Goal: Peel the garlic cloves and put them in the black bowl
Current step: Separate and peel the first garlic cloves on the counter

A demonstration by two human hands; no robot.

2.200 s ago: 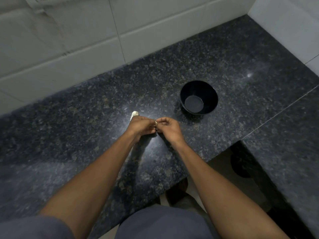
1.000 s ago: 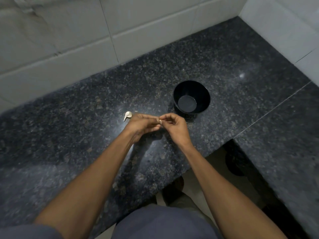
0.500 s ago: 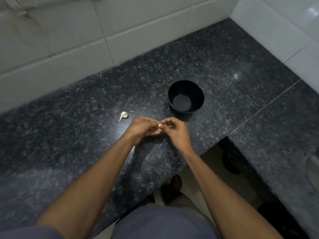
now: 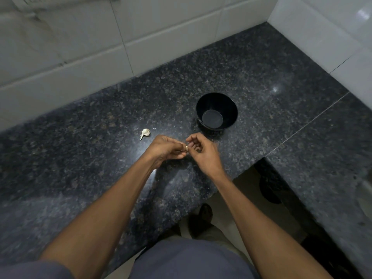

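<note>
Both hands' grips, left hand point(image 4: 164, 149) and right hand point(image 4: 203, 151), pinch one garlic clove point(image 4: 187, 148); the black bowl point(image 4: 217, 111) lies just beyond the right, toward the desk's back edge.

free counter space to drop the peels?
Bare granite countertop left of the loose garlic clove, and more between the black bowl and the tiled wall. Crowded only where both hands pinch a clove near the bowl.

A pale garlic clove point(image 4: 145, 133) with a thin tail lies left of the upright, empty black bowl point(image 4: 217, 111), well apart.
</note>
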